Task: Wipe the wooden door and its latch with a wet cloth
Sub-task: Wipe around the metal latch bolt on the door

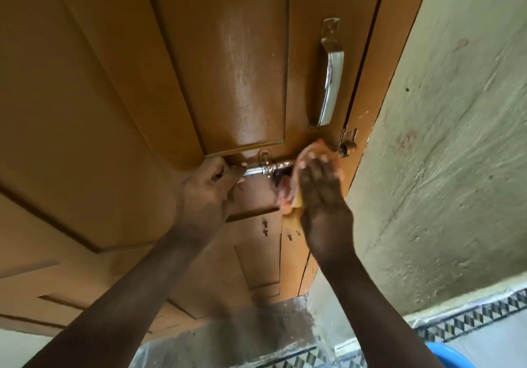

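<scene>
A brown panelled wooden door (142, 82) fills most of the view, shut against its frame. Across its middle runs a shiny metal sliding latch (271, 166). My left hand (208, 193) grips the latch bolt's left end with fingers closed on it. My right hand (322, 199) presses an orange-yellow cloth (293, 210) against the latch's right end, beside the keeper (348, 139) on the door frame. The cloth hides that part of the bolt.
A chrome pull handle (330, 79) is fixed upright above the latch. A rough greenish plastered wall (445, 153) stands right of the frame. Below lie a patterned tile border (470, 316) and a blue plastic rim (445, 356) at the bottom right.
</scene>
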Tool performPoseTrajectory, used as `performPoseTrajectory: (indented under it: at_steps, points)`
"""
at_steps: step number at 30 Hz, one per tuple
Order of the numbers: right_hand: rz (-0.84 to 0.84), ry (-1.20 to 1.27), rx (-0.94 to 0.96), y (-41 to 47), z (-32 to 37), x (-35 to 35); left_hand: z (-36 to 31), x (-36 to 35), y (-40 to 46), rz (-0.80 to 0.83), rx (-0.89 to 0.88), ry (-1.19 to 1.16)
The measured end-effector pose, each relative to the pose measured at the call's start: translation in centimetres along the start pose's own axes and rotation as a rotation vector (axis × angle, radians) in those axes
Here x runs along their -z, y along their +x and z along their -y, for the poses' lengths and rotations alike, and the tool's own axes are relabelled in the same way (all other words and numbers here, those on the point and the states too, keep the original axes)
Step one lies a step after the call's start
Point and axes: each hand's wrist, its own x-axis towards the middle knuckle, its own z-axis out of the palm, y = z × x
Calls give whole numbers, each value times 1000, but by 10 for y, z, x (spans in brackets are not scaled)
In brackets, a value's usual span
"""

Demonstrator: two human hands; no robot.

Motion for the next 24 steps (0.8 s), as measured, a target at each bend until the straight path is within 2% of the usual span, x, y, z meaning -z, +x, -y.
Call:
performPoseTrajectory:
  at_steps: [3, 4, 6, 8, 9, 10, 12, 14, 19, 21, 24]
  points:
    - [-75, 68, -266, 15, 10, -9, 2, -6, 0, -42, -45, 42]
    - [-58, 105, -283, 18, 22, -13, 1, -6, 0, -53, -47, 52]
    - [6, 106, -133, 14, 37, -17, -2, -4, 0, -49, -47, 58]
    - [58, 28, 91, 6, 26, -13, -5, -2, 1, -52, -47, 70]
    - [59, 3, 135, 6, 15, -8, -6, 0, 2, -48, -46, 71]
    - [47, -11, 105, 6, 5, -5, -5, 0, 2, -41, -45, 73]
    - [4, 22, -99, 12, 1, -2, -5, 1, 3, -20, -47, 80]
    - [-11, 92, -213, 16, 19, -7, -8, 3, 4, -8, -31, 76]
    - [86, 206, -63, 5, 29, 0, -6, 3, 3, -32, 24, 15]
    - [47, 223, -154, 2, 17, 15, -3, 2, 3, -17, 67, 0]
    - [-47, 210, -271, 12, 12, 19, -4, 3, 5, -35, 35, -7]
